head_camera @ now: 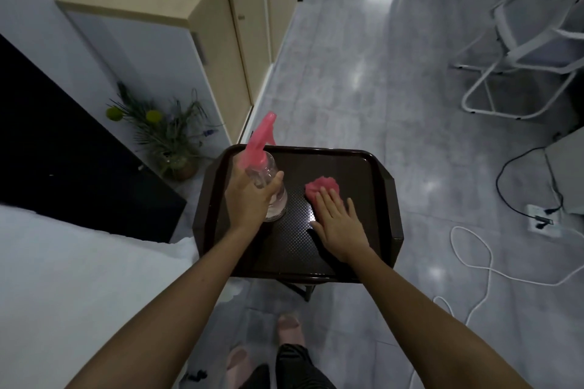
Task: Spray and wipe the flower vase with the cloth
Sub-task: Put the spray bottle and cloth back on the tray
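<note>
Two hands: both work over the tray at once, likely gathering both tools before turning to the vase.
Floor: grey glossy tiles; it carries the vase and loose white cables off to the right, well apart from the work.
Cabinet: pale wood, standing against the wall just behind the vase.
Tray: dark, textured, raised rim, apparently on a small stand; it serves as the counter, keeping bottle and cloth together and within reach.
Flower vase: the task's thing, a rounded brownish pot holding green fronds and yellow blooms, on the floor to the left of the tray, near its far-left corner; untouched, and neither hand is near it.
Spray bottle: clear body, pink trigger head pointing away from the person; its base sits on, or just above, the tray's left side, I cannot tell which.
Left hand: its grip is wrapped round the bottle's body, low on the barrel rather than at the trigger, which suits carrying more than spraying.
Right hand: flat, fingers spread and unclenched, fingertips touching the cloth's near edge; nothing is held.
Cloth: small, pink, bunched, on the tray's middle, just right of the bottle.
Stage: judged early; spraying and wiping are not yet done.
</note>
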The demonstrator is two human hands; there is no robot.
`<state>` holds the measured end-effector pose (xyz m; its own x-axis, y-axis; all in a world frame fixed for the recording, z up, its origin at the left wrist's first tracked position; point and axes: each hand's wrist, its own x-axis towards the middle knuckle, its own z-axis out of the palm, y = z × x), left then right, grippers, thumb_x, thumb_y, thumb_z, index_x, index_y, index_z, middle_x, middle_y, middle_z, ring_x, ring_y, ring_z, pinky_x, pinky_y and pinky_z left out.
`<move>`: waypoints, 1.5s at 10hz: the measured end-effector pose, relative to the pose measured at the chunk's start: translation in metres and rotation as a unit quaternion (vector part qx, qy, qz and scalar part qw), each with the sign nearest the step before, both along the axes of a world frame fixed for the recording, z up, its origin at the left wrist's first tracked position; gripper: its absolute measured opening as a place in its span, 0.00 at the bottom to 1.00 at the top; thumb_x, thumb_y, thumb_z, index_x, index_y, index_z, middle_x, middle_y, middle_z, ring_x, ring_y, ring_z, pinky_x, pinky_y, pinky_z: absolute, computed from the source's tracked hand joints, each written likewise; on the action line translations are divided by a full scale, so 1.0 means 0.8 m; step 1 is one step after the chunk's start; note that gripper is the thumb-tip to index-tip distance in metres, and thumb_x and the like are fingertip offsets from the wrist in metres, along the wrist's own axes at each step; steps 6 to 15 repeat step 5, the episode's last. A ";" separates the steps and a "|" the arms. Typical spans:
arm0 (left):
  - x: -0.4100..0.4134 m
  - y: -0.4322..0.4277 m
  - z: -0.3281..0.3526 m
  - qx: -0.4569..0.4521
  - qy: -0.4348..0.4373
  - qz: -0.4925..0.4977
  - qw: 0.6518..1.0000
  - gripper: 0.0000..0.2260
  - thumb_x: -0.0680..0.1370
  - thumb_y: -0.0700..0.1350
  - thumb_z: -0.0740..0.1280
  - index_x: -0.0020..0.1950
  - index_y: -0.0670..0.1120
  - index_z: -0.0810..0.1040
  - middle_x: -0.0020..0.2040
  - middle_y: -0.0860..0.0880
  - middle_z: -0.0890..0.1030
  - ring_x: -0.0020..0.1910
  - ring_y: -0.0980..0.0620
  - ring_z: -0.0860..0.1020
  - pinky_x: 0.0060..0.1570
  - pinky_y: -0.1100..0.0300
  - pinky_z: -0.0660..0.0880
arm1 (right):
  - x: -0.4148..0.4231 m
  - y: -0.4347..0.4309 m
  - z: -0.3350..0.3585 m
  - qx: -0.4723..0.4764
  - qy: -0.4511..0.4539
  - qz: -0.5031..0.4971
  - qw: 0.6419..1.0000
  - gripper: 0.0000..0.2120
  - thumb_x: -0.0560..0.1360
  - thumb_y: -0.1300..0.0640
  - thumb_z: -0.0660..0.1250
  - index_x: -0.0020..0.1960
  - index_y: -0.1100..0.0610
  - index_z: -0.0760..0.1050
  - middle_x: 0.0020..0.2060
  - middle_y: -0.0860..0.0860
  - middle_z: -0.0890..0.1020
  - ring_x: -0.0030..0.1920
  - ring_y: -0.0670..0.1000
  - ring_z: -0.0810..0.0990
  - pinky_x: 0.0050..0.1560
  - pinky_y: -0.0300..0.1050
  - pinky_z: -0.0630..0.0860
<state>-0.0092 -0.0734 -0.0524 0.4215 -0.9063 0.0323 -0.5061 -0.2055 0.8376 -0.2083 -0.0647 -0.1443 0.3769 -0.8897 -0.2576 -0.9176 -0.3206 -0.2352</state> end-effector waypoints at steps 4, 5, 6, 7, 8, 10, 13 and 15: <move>0.004 0.024 0.001 0.016 -0.011 -0.051 0.999 0.38 0.69 0.52 0.76 0.72 0.45 0.59 0.64 0.44 0.75 0.61 0.46 0.75 0.54 0.59 0.70 | 0.010 -0.003 0.006 0.039 0.029 -0.035 0.998 0.38 0.78 0.33 0.45 0.78 0.53 0.36 0.78 0.52 0.38 0.77 0.52 0.37 0.72 0.62 0.35; 0.012 0.038 -0.003 0.043 0.004 -0.079 0.996 0.43 0.69 0.56 0.74 0.75 0.49 0.53 0.70 0.46 0.71 0.65 0.47 0.73 0.60 0.54 0.72 | 0.019 0.014 0.024 0.001 0.022 -0.043 0.999 0.34 0.81 0.39 0.46 0.79 0.55 0.40 0.79 0.53 0.43 0.78 0.53 0.40 0.73 0.62 0.38; 0.012 0.038 -0.003 0.043 0.004 -0.079 0.996 0.43 0.69 0.56 0.74 0.75 0.49 0.53 0.70 0.46 0.71 0.65 0.47 0.73 0.60 0.54 0.72 | 0.019 0.014 0.024 0.001 0.022 -0.043 0.999 0.34 0.81 0.39 0.46 0.79 0.55 0.40 0.79 0.53 0.43 0.78 0.53 0.40 0.73 0.62 0.38; 0.012 0.038 -0.003 0.043 0.004 -0.079 0.996 0.43 0.69 0.56 0.74 0.75 0.49 0.53 0.70 0.46 0.71 0.65 0.47 0.73 0.60 0.54 0.72 | 0.019 0.014 0.024 0.001 0.022 -0.043 0.999 0.34 0.81 0.39 0.46 0.79 0.55 0.40 0.79 0.53 0.43 0.78 0.53 0.40 0.73 0.62 0.38; 0.012 0.038 -0.003 0.043 0.004 -0.079 0.996 0.43 0.69 0.56 0.74 0.75 0.49 0.53 0.70 0.46 0.71 0.65 0.47 0.73 0.60 0.54 0.72 | 0.019 0.014 0.024 0.001 0.022 -0.043 0.999 0.34 0.81 0.39 0.46 0.79 0.55 0.40 0.79 0.53 0.43 0.78 0.53 0.40 0.73 0.62 0.38; 0.012 0.038 -0.003 0.043 0.004 -0.079 0.996 0.43 0.69 0.56 0.74 0.75 0.49 0.53 0.70 0.46 0.71 0.65 0.47 0.73 0.60 0.54 0.72 | 0.019 0.014 0.024 0.001 0.022 -0.043 0.999 0.34 0.81 0.39 0.46 0.79 0.55 0.40 0.79 0.53 0.43 0.78 0.53 0.40 0.73 0.62 0.38; 0.012 0.038 -0.003 0.043 0.004 -0.079 0.996 0.43 0.69 0.56 0.74 0.75 0.49 0.53 0.70 0.46 0.71 0.65 0.47 0.73 0.60 0.54 0.72 | 0.019 0.014 0.024 0.001 0.022 -0.043 0.999 0.34 0.81 0.39 0.46 0.79 0.55 0.40 0.79 0.53 0.43 0.78 0.53 0.40 0.73 0.62 0.38; 0.012 0.038 -0.003 0.043 0.004 -0.079 0.996 0.43 0.69 0.56 0.74 0.75 0.49 0.53 0.70 0.46 0.71 0.65 0.47 0.73 0.60 0.54 0.72 | 0.019 0.014 0.024 0.001 0.022 -0.043 0.999 0.34 0.81 0.39 0.46 0.79 0.55 0.40 0.79 0.53 0.43 0.78 0.53 0.40 0.73 0.62 0.38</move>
